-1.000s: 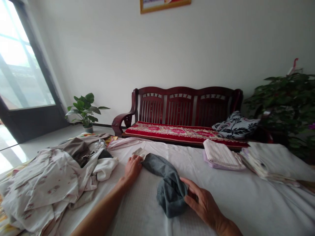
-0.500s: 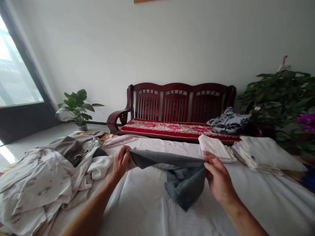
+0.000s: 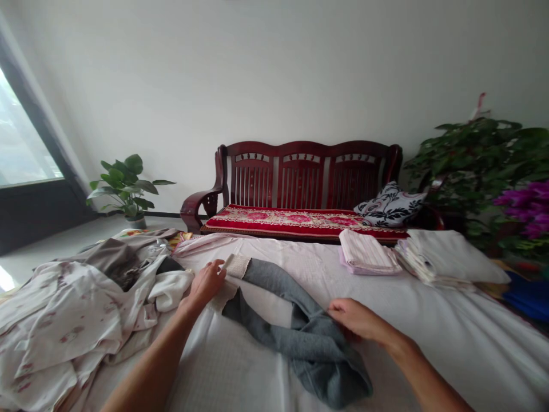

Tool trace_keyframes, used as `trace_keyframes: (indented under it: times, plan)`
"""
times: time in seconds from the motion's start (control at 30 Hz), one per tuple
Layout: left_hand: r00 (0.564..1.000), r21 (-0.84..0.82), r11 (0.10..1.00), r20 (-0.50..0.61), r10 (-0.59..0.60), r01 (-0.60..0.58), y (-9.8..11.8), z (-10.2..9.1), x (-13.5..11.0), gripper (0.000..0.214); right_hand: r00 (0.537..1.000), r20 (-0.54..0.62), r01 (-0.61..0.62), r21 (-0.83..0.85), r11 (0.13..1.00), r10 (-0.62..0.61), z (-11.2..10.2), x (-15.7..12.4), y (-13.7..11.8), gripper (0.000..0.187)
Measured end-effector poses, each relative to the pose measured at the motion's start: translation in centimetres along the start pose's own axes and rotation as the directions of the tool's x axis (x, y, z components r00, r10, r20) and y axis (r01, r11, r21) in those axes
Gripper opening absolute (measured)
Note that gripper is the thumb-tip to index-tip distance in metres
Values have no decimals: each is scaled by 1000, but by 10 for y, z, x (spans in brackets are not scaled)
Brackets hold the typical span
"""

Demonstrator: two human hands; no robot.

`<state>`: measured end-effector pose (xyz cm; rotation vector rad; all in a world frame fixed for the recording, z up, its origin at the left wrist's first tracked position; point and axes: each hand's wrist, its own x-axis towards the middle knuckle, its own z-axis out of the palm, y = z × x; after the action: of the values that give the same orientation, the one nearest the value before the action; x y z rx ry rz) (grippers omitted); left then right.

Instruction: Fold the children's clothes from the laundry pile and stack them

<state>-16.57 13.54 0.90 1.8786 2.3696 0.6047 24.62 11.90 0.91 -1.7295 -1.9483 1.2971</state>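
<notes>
A grey garment (image 3: 300, 332) with pale beige cuffs lies on the white-covered bed (image 3: 429, 337) in front of me. My left hand (image 3: 206, 282) is closed on its beige cuff end (image 3: 235, 266) at the left. On the middle of the grey cloth, fingers curled and pinching the fabric, rests my right hand (image 3: 359, 318). The garment's two legs spread apart from the right hand toward the left one.
A heap of unfolded pale clothes (image 3: 77, 309) lies at the left. Two folded stacks (image 3: 369, 252) (image 3: 446, 257) sit at the bed's far right. Behind stand a dark wooden bench (image 3: 309, 183) with a patterned cushion (image 3: 388, 205), a small potted plant (image 3: 124, 186) and a large plant (image 3: 480, 166).
The garment was lifted and stretched between both hands half a second ago; now it is laid down on the bed, spread out, with both hands lowered onto it.
</notes>
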Motion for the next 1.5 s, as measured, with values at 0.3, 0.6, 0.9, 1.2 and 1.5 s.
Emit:
trace_keyframes:
  times: [0.3,0.6,0.9,1.2,1.5]
  plan:
    - [996,-18,996,15,87,-87,-5,37,9,44,936,128,266,349,899,-327,43,-24,-40,49]
    - [978,-254,965,-207,19,-72,-10,23,12,20,942,-126,330,162,930,-312,54,-26,-49,48]
    - [971,-210,973,-199,-134,92,-27,6,10,37,681,-591,160,-458,875,-433,-20,-26,-37,43]
    - [984,-161,983,142,109,-85,-49,-4,19,46,997,79,0,38,999,-3,-33,-17,9,24]
    - [966,-44,984,188,177,-172,-46,-13,16,18,907,47,404,181,897,-418,8,-31,-22,51]
